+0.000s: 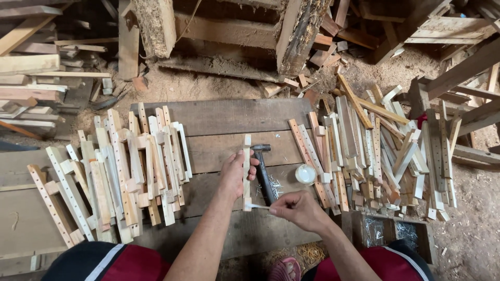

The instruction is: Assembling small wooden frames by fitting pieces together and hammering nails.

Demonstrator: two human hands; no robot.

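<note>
One wooden slat (pixel 246 171) in left hand (pixel 233 174) – one small stick (pixel 259 206) pinched in right hand (pixel 297 209).

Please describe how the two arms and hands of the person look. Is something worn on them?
Both forearms are bare up to the bottom edge of the picture; no sleeves show. The left hand and the right hand wear no gloves. I see no watch, bracelet or ring, though small items would be hard to make out. Fingers are uncovered, with short nails as far as can be told.

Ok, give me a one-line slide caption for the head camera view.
Left hand steadies a wooden slat on the plank bench while the right hand touches a thin stick to its end, hammer alongside.
</note>
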